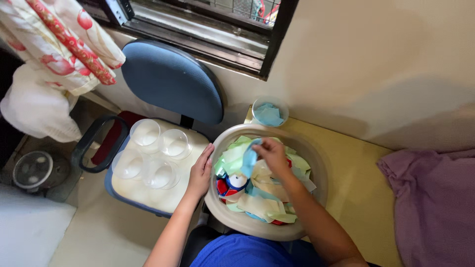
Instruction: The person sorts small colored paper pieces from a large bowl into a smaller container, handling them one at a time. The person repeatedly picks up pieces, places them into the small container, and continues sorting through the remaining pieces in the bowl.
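**Blue slip lifted from a bowl of mixed paper**

The right hand (pixel 271 154) reaches into a wide beige plastic bowl (pixel 316 163) and has its fingers pinched shut on a light blue paper slip (pixel 250 159), which hangs just above the heap. The left hand (pixel 200 173) lies flat against the bowl's outer left wall with its fingers spread and closed on nothing, steadying it. The bowl sits at the near left corner of a yellow worktop (pixel 356 193), and part of it seems to overhang the edge above the person's lap.

Inside the bowl lies a loose heap of pale green, cream and blue paper pieces (pixel 264 200); half buried among them is a small round item in red, white and blue (pixel 232 182), possibly a lid or a wrapper, though its kind cannot be told.

Just behind the bowl stands a small clear plastic cup (pixel 269 112) with blue paper in it. Four empty clear plastic cups (pixel 151 153) stand close together on the cream seat of a blue office chair (pixel 173 79) to the left. A purple cloth (pixel 435 202) lies on the worktop's right side.

The risks, as I judge them: the bowl could tip off the edge if the left hand lets go, neighbouring slips could cling to the pinched one and come up with it, and the light cups on the soft seat could topple if nudged.
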